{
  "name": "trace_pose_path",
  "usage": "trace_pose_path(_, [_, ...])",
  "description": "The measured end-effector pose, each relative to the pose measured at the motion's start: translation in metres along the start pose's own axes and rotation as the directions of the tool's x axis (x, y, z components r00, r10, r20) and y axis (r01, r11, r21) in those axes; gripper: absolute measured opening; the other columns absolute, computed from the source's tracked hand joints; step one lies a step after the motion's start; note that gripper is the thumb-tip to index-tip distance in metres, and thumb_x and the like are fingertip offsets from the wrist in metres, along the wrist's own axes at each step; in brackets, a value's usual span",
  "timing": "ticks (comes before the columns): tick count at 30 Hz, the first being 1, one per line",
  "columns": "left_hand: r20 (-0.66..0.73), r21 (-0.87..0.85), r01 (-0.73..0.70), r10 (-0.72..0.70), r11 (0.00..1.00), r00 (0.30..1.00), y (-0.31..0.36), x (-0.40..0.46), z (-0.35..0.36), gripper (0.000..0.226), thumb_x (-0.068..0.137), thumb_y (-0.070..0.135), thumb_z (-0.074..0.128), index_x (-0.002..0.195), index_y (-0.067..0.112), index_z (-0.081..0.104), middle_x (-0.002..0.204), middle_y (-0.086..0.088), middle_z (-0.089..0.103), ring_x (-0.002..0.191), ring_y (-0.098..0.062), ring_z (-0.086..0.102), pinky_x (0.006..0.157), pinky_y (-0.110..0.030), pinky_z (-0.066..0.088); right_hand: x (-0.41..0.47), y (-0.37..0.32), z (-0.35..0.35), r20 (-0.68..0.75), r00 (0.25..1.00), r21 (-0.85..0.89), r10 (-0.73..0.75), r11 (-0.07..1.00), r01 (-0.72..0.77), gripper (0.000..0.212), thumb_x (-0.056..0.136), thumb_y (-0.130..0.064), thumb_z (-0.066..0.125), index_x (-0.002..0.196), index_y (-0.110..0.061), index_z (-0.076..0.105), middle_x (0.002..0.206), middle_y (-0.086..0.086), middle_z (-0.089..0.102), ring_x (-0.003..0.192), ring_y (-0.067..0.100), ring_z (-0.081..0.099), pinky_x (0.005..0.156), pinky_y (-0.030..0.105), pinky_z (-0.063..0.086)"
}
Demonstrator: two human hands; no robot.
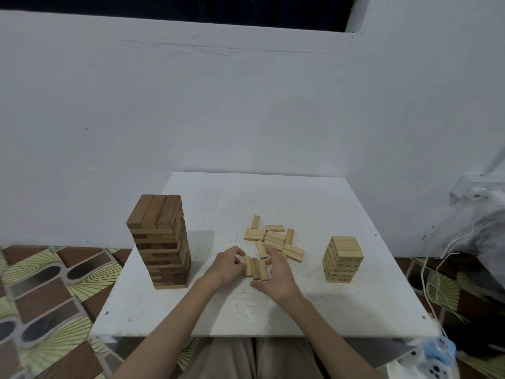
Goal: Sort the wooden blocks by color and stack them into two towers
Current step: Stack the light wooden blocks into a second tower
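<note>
A tall tower of dark brown blocks (161, 242) stands on the left of the white board (355, 310). A shorter tower of light blocks (343, 259) stands on the right. Several loose light blocks (273, 237) lie in a heap at the middle. In front of the heap, three light blocks (255, 268) lie side by side. My left hand (226, 265) touches their left side with curled fingers. My right hand (276, 274) cups their right side and near end, thumb below them.
The board lies on a patterned floor mat (46, 291). A white wall rises right behind it. Plastic bags and white cords (437, 285) crowd the right side. My knees sit under the board's near edge.
</note>
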State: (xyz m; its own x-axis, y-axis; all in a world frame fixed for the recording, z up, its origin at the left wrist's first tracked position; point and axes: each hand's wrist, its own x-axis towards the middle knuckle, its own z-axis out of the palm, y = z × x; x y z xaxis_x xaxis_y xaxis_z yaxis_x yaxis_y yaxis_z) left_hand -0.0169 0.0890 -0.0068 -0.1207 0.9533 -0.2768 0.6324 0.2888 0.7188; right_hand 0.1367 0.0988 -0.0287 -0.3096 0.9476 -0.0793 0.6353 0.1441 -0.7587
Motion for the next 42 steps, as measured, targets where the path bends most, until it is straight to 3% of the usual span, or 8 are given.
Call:
trace_pose_path(6, [-0.028, -0.009, -0.028, 0.028, 1.000, 0.999, 0.001, -0.007, 0.006, 0.041, 0.090, 0.024, 0.058, 0.127, 0.012, 0.046, 0.094, 0.001, 0.053, 0.084, -0.013, 0.051, 0.069, -0.020, 0.039, -0.003, -0.002, -0.021, 0.097, 0.995, 0.083, 0.020, 0.996, -0.028, 0.099, 0.068, -0.014, 0.085, 0.147, -0.026, 0.026, 0.125, -0.002, 0.041, 0.105, 0.010, 0.043, 0.089, 0.027, 0.044])
trace_pose_path(11, [0.058, 0.016, -0.049, 0.048, 0.999, 0.997, 0.001, -0.009, 0.004, 0.080, 0.074, 0.020, 0.076, 0.139, 0.017, 0.030, 0.131, -0.004, 0.039, 0.112, -0.020, 0.047, 0.086, -0.025, 0.042, -0.002, 0.002, -0.029, 0.114, 0.990, 0.104, 0.089, 0.989, -0.101, 0.100, 0.067, -0.010, 0.085, 0.146, -0.028, 0.027, 0.115, -0.002, 0.043, 0.085, 0.010, 0.047, 0.069, 0.022, 0.046])
trace_pose_path(14, [0.060, 0.015, -0.058, 0.057, 0.998, 0.997, 0.002, -0.009, 0.009, 0.091, 0.068, 0.018, 0.082, 0.141, 0.019, 0.028, 0.129, 0.000, 0.040, 0.108, -0.015, 0.046, 0.088, -0.024, 0.042, -0.004, 0.004, -0.027, 0.100, 0.989, 0.111, 0.108, 0.987, -0.119, 0.095, 0.069, -0.006, 0.082, 0.145, -0.029, 0.029, 0.110, -0.001, 0.046, 0.076, 0.009, 0.050, 0.065, 0.020, 0.050])
trace_pose_path(19, [0.054, -0.046, -0.094, 0.097, 0.994, 0.994, 0.006, -0.007, 0.015, 0.087, 0.067, 0.006, 0.081, 0.139, 0.016, 0.032, 0.119, 0.000, 0.044, 0.090, -0.010, 0.050, 0.069, -0.014, 0.043, -0.006, 0.006, -0.024, 0.083, 0.989, 0.156, 0.125, 0.978, -0.137, 0.092, 0.071, 0.001, 0.079, 0.144, -0.029, 0.031, 0.103, -0.003, 0.046, 0.073, 0.010, 0.053, 0.069, 0.025, 0.054])
trace_pose_path(24, [0.034, -0.047, -0.134, 0.135, 0.990, 0.990, 0.009, -0.003, 0.020, 0.085, 0.065, 0.006, 0.081, 0.137, 0.015, 0.037, 0.124, -0.004, 0.046, 0.087, -0.011, 0.051, 0.073, -0.020, 0.045, -0.006, 0.010, -0.026, 0.086, 0.988, 0.165, 0.126, 0.976, -0.139, 0.092, 0.069, 0.003, 0.079, 0.143, -0.028, 0.033, 0.102, -0.004, 0.046, 0.071, 0.011, 0.054, 0.067, 0.027, 0.055])
trace_pose_path(32, [0.062, -0.015, -0.145, 0.146, 0.989, 0.987, 0.011, -0.001, 0.021, 0.085, 0.066, 0.000, 0.078, 0.138, 0.017, 0.036, 0.131, -0.003, 0.042, 0.079, -0.009, 0.050, 0.066, -0.021, 0.046, -0.001, 0.013, -0.038, 0.125, 0.990, 0.085, 0.073, 0.993, -0.084, 0.097, 0.069, -0.002, 0.081, 0.146, -0.030, 0.028, 0.117, -0.005, 0.046, 0.075, 0.010, 0.049, 0.071, 0.028, 0.053])
trace_pose_path(37, [0.049, 0.003, -0.175, 0.174, 0.985, 0.983, 0.010, -0.003, 0.021, 0.084, 0.067, 0.004, 0.080, 0.138, 0.014, 0.035, 0.130, -0.004, 0.043, 0.095, -0.021, 0.050, 0.073, -0.018, 0.039, 0.004, 0.011, -0.037, 0.166, 0.985, 0.068, 0.036, 0.997, -0.048, 0.099, 0.069, 0.000, 0.080, 0.147, -0.029, 0.026, 0.117, -0.007, 0.046, 0.076, 0.010, 0.049, 0.066, 0.025, 0.051])
trace_pose_path(42, [0.069, -0.006, -0.178, 0.178, 0.984, 0.982, 0.006, 0.000, 0.021, 0.084, 0.066, 0.006, 0.082, 0.137, 0.015, 0.037, 0.125, -0.001, 0.050, 0.070, -0.004, 0.044, 0.058, -0.009, 0.036, 0.007, 0.011, -0.038, 0.186, 0.982, 0.064, 0.009, 0.998, -0.021, 0.097, 0.070, 0.002, 0.079, 0.146, -0.030, 0.027, 0.117, -0.005, 0.044, 0.074, 0.009, 0.048, 0.064, 0.023, 0.050])
